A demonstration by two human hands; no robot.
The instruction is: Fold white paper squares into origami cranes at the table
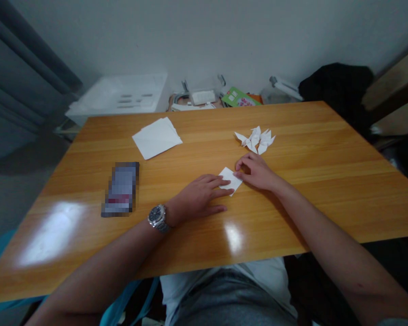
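A small folded square of white paper lies on the wooden table in front of me, turned so that a corner points away. My left hand, with a metal watch on the wrist, rests palm down with fingers spread; its fingertips lie flat over the paper's left and near part. At the right corner of the square, my right hand has its fingers curled and the thumb tip on the paper. Just beyond that hand sits a cluster of folded white paper figures, too tangled to count.
A stack of white paper sheets lies at the back left of the table. Nearer, on the left, is a blurred-out phone-like object. Behind the table stand a white bin, a green booklet and a dark cloth heap.
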